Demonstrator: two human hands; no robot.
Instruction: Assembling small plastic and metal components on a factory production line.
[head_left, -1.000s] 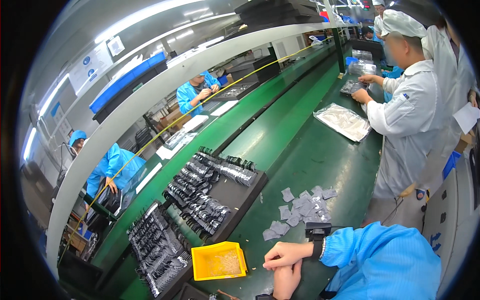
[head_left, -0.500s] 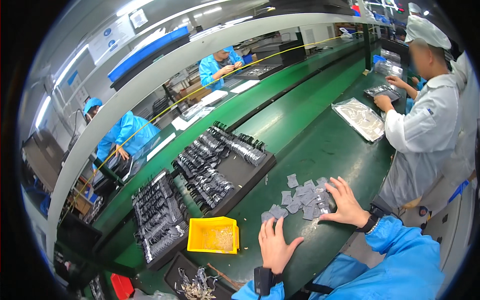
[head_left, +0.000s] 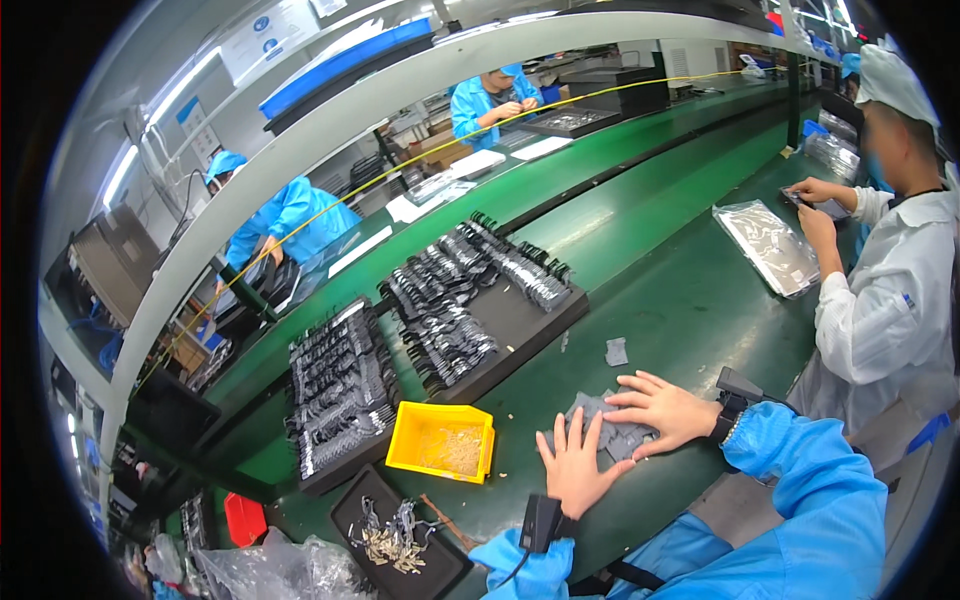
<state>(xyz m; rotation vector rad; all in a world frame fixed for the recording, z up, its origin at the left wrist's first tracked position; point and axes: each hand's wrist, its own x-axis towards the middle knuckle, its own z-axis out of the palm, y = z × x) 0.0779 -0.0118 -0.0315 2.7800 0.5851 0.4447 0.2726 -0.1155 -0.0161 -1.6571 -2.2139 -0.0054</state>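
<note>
Both hands rest on a heap of small grey square pieces (head_left: pixel 620 438) on the green tabletop. My left hand (head_left: pixel 578 468) lies at the heap's left side, fingers spread and pointing away from me. From the right, my right hand (head_left: pixel 668 412) reaches flat over the top of the heap with its fingers stretched out. Much of the heap is hidden under the fingers. One loose grey piece (head_left: pixel 616 351) lies apart, beyond the heap. Neither hand grips anything.
A yellow bin (head_left: pixel 440 442) with small tan bits stands to the left. Behind it are black trays (head_left: pixel 540 325) of dark strip parts. A small black tray (head_left: pixel 368 492) holds metal bits. A clear-bagged flat pack (head_left: pixel 768 250) lies near a co-worker (head_left: pixel 885 290) at right.
My hands have come together over the scattered grey pieces, which are now gathered into a tighter heap. One piece stays outside. The whole view has shifted slightly.
</note>
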